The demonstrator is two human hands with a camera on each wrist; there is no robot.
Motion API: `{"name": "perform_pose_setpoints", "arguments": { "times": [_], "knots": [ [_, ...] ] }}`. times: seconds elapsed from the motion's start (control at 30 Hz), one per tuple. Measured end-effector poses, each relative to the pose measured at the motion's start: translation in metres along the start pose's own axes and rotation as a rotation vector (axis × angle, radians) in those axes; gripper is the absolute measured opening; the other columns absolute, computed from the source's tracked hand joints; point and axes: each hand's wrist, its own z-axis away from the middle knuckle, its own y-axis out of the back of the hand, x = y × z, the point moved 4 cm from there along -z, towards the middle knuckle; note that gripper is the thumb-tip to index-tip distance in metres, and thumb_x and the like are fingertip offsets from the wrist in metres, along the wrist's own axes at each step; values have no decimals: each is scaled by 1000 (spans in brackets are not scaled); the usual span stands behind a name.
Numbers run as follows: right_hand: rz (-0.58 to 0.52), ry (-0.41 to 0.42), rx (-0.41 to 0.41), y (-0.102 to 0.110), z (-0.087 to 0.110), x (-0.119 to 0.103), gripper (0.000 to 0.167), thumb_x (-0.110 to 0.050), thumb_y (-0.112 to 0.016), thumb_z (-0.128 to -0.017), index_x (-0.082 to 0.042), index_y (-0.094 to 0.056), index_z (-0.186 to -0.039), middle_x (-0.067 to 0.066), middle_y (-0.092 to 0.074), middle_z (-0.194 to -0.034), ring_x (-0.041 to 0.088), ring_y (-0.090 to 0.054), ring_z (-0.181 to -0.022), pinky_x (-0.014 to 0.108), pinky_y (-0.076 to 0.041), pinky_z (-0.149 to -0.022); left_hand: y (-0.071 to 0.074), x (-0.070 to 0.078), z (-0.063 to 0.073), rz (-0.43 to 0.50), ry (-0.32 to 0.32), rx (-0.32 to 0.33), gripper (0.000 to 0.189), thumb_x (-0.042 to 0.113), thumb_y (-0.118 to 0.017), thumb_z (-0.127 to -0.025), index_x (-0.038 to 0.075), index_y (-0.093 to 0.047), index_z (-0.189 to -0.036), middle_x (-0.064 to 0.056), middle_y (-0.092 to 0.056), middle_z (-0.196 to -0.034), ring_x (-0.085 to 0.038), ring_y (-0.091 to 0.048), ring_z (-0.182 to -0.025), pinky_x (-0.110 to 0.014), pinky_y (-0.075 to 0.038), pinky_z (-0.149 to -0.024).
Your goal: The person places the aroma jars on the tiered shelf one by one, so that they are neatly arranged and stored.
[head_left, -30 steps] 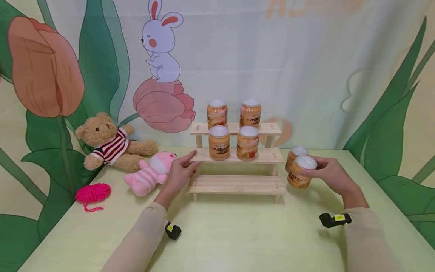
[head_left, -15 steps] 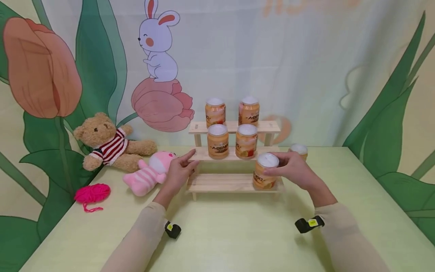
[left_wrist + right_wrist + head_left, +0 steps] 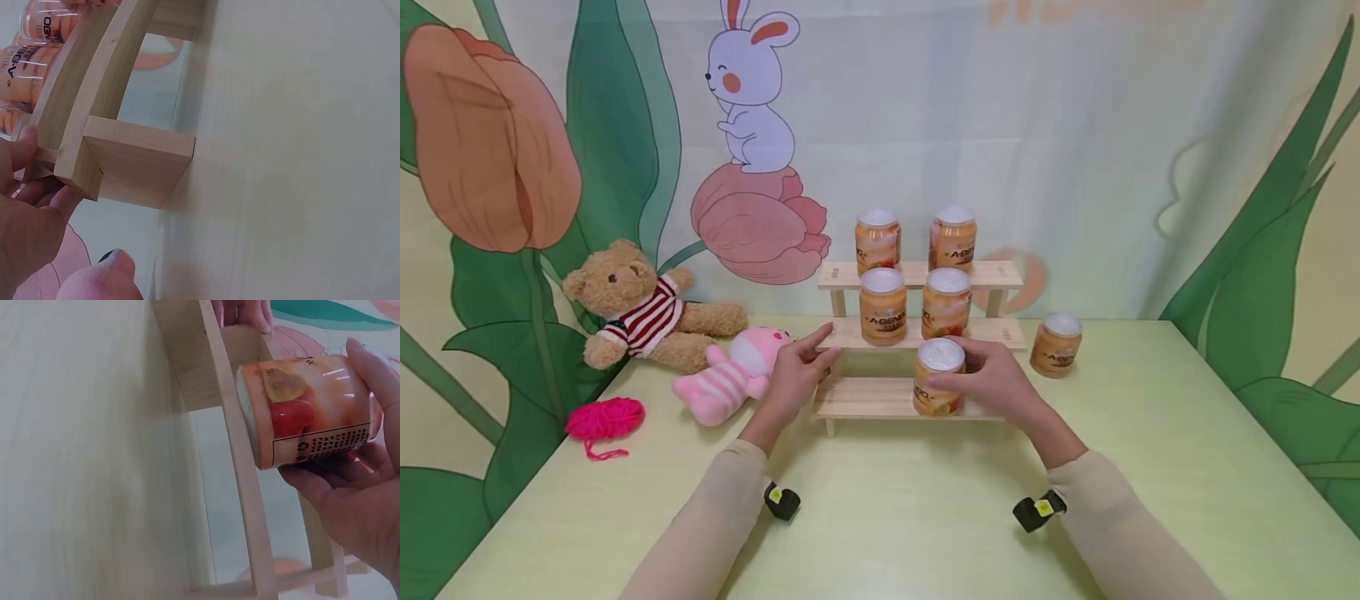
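A three-tier wooden shelf (image 3: 861,398) stands mid-table. My left hand (image 3: 793,372) grips its left side at the middle tier; in the left wrist view the thumb lies above the wood (image 3: 84,134) and fingers bend beneath. My right hand (image 3: 1003,385) holds an orange can (image 3: 931,396) with a pale lid, thumb on one side and fingers round the other. The can is upright at the bottom tier, right of its middle. In the right wrist view its base (image 3: 247,415) is right at the board's front edge, and fruit pictures show on the label.
Two matching cans stand on the middle tier, such as the left one (image 3: 883,308), and two on the top tier (image 3: 996,273). Another can (image 3: 1056,346) stands right of the shelf. At left lie a teddy bear (image 3: 643,317), a pink plush toy (image 3: 726,385) and pink yarn (image 3: 605,418).
My right hand has carried the can leftward from beside the other can at right to the bottom tier. My left hand has stayed on the shelf's left side.
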Motion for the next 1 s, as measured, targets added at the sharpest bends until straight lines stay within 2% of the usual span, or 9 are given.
{"name": "perform_pose_setpoints", "arguments": {
  "times": [0.33, 0.5, 0.7, 0.77, 0.87, 0.93, 1.0],
  "knots": [
    [-17, -55, 7, -22, -12, -1, 71, -34, -89, -77, -13, -61, -138, 7, -69, -119, 22, -65, -107, 38, -54, -87, 0, 1, -2, 8, 8, -1, 52, 17, -69, -96, 12, -54, -145, -21, -71, -110, -20, -59, -81, -18, -45, -61],
    [-25, -52, 3, -27, -16, -1, 70, -36, -88, -77, -14, -61, -138, 6, -69, -120, 22, -64, -108, 40, -53, -90, 1, 0, -2, 14, 15, -1, 52, 16, -70, -96, 12, -54, -144, -24, -70, -112, -22, -61, -83, -18, -46, -62],
    [-19, -37, 29, -31, -16, -1, 71, -37, -88, -78, -14, -60, -138, 6, -68, -122, 22, -64, -109, 40, -53, -90, 1, 1, -2, 19, 8, 3, 52, 16, -70, -96, 11, -54, -145, -22, -71, -109, -21, -59, -81, -19, -46, -62],
    [-20, -39, 37, -31, -16, -2, 70, -35, -88, -78, -13, -60, -138, 7, -68, -122, 23, -63, -110, 41, -53, -91, 1, 8, 1, 20, 16, -2, 51, 13, -69, -96, 9, -53, -145, -23, -71, -109, -23, -59, -81, -20, -46, -61],
    [-19, -42, 34, -31, -15, -3, 72, -34, -87, -79, -12, -58, -141, 8, -67, -124, 23, -63, -112, 41, -52, -92, 1, 9, 2, 29, 20, 1, 51, 12, -69, -96, 10, -54, -144, -25, -70, -111, -22, -59, -79, -19, -45, -61],
    [-30, -54, 22, -28, -14, -1, 74, -33, -88, -79, -12, -57, -142, 8, -66, -125, 23, -63, -112, 41, -53, -92, 1, 7, 0, 29, 37, -6, 51, 10, -68, -96, 10, -53, -145, -25, -69, -113, -23, -59, -80, -20, -46, -61],
    [-25, -64, 3, -23, -12, 2, 77, -33, -88, -78, -11, -55, -144, 9, -66, -125, 24, -64, -112, 40, -53, -91, 0, -1, -4, 33, 37, -8, 51, 10, -69, -96, 10, -54, -144, -24, -70, -112, -22, -58, -79, -20, -45, -60]
  ]
}}
